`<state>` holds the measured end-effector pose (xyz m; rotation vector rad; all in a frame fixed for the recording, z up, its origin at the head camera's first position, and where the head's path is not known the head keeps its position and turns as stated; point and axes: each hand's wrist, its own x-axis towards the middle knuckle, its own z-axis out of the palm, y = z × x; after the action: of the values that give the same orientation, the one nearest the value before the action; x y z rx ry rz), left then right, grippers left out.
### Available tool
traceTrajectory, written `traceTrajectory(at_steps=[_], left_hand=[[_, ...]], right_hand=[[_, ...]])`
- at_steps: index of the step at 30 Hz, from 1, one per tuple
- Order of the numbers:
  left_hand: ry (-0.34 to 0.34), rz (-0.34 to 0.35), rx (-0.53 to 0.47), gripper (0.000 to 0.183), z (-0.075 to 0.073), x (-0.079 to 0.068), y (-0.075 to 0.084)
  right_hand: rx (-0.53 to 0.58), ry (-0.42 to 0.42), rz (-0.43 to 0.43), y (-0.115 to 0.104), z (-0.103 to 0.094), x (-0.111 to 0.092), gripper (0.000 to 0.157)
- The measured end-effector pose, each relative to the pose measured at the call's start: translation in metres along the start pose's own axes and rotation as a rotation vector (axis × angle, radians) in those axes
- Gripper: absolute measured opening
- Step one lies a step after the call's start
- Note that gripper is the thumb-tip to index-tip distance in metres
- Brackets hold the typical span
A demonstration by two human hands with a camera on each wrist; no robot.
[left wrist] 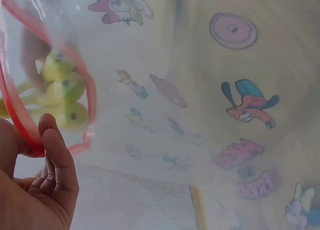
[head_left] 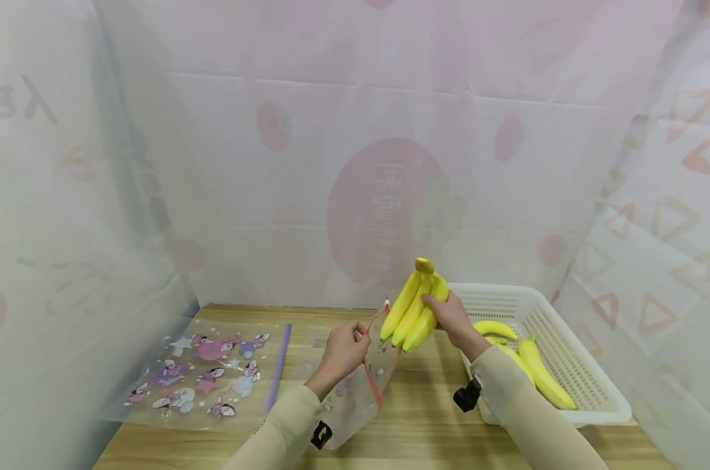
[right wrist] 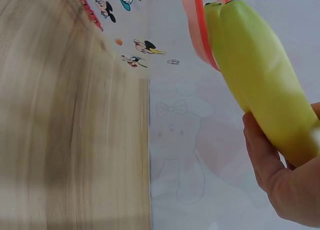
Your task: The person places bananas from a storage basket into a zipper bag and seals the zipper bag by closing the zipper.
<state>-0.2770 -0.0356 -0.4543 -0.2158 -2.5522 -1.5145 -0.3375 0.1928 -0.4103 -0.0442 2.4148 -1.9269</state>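
A bunch of yellow bananas (head_left: 416,307) hangs tips down in my right hand (head_left: 451,316), its thumb across the front. In the right wrist view the bananas (right wrist: 265,80) reach the red-edged mouth of a clear plastic zip bag (right wrist: 200,30). My left hand (head_left: 344,352) pinches the red rim of this printed bag (head_left: 355,405), whose mouth gapes toward the fruit. Through the clear film in the left wrist view, the banana tips (left wrist: 65,90) show at the opening, near the left fingers (left wrist: 57,150).
A white perforated basket (head_left: 596,372) with several loose bananas (head_left: 543,375) stands on the right of the wooden table (head_left: 425,418). On the left lies another clear printed bag (head_left: 208,372) with a purple slider strip (head_left: 280,365). Pale printed sheets surround the table.
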Motion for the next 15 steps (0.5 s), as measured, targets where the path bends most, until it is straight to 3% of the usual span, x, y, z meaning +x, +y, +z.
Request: traceTrajectory(at_steps=[9, 15], left_hand=[[0.002, 0.000, -0.072, 0.006, 0.001, 0.001, 0.008], [-0.010, -0.003, -0.139, 0.008, 0.002, 0.003, 0.010]], right_hand=[[-0.032, 0.004, 0.014, 0.002, -0.004, -0.005, 0.055], [-0.039, -0.050, 0.038, 0.001, -0.010, -0.013, 0.058]])
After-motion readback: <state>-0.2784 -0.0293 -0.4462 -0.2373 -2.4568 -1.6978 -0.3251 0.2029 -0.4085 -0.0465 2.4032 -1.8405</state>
